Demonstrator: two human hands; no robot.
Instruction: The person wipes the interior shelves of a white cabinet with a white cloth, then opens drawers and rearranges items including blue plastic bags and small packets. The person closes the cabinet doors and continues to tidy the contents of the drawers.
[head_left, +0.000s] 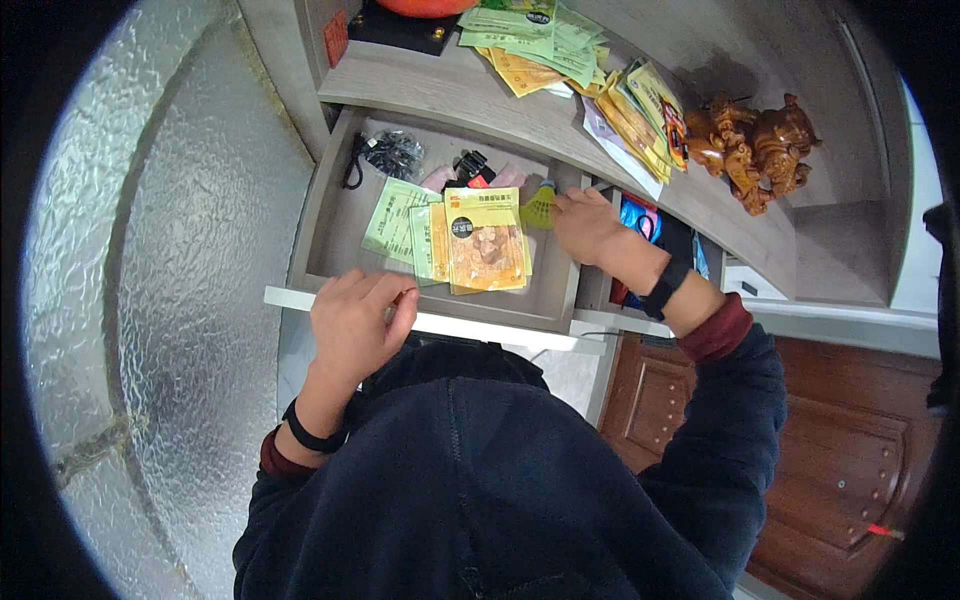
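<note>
My left hand (361, 315) lies over the white front (480, 328) of a pulled-out drawer, fingers curled across its top edge, thumb apart. Inside the drawer, my right hand (592, 229) is by the right wall. Its bent fingertips meet the edge of a yellow shuttlecock (538, 207); whether they pinch it is hidden. Left of the shuttlecock lie flat orange-and-yellow packets (486, 247) with clear windows, overlapping green packets (396, 221). Behind them are a bagged black cable (394, 152) and a black clip-like object (471, 163).
A second drawer (697, 244) with blue packets stands partly open at right. More green packets (525, 37) and yellow packets (637, 112) lie on the shelf (420, 86), beside a carved brown figurine (757, 146). Textured glass (210, 225) borders the left; a brown panelled door (817, 450) is at lower right.
</note>
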